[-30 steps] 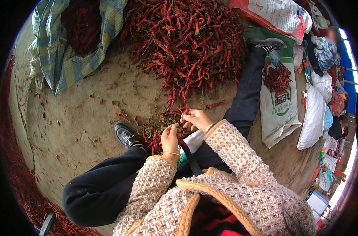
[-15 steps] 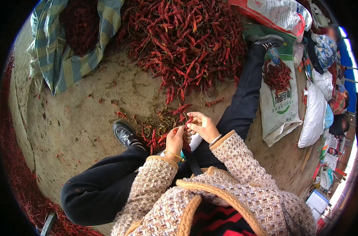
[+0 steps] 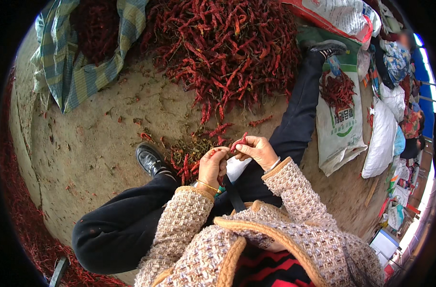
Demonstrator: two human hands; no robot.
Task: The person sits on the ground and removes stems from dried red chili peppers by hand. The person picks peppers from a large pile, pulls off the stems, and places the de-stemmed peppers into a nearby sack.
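Note:
My right hand (image 3: 257, 152) is closed in a pinch on a dried red chili (image 3: 240, 142), whose body sticks up past the fingertips. Against it, fingertips almost touching, is my left hand (image 3: 214, 166), also closed. Red shows at its fingers, and a dark red chili end (image 3: 221, 181) pokes out below its palm; the rest is hidden by the fingers. Just beyond both hands lies a small heap of stems and chili scraps (image 3: 182, 155) with some red chilies in it. Farther off rises a large pile of dried red chilies (image 3: 227, 52).
A blue-and-yellow checked woven sack (image 3: 91, 79) holding chilies stands at the far left. On the right, a flattened white-and-green sack (image 3: 340, 138) bears a small chili heap (image 3: 337, 91). My bent left leg (image 3: 122, 225) and stretched right leg (image 3: 294, 119) frame the scraps.
Both hands stay close together. My right hand has moved slightly right and down, and the chili in it now points up and right. My left hand has shifted slightly up and left.

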